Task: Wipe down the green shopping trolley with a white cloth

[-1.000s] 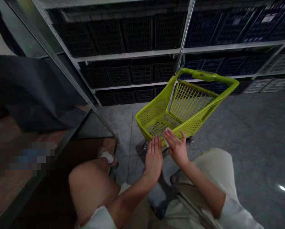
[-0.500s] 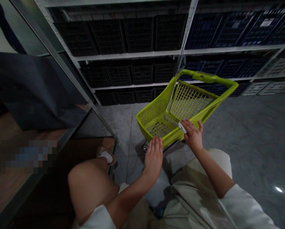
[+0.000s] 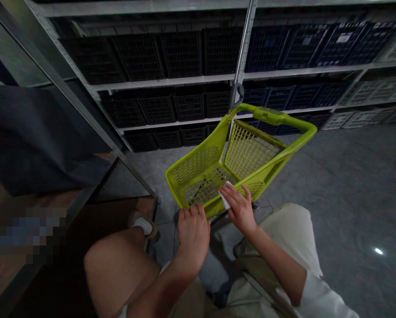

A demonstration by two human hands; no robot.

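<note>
A lime-green small shopping cart stands in front of my knees, its handle toward the right. My left hand rests at the cart's near front corner, its fingers bent over the rim and closed on it. With my right hand I hold a white cloth or tissue under my fingers, against the top of the cart's near side; the thumb sticks up. Most of the white piece is hidden by the hand. The basket's mesh floor shows between its walls.
White metal shelves with rows of black crates and blue crates stand behind the cart; pale crates are farther right. At the left is a metal-framed table with dark cloth. Grey tiled floor extends to the right.
My right hand has slid left along the near rim with the white piece. My left hand has come down onto the front corner and bent its fingers over it. The cart appears farther left in view.
</note>
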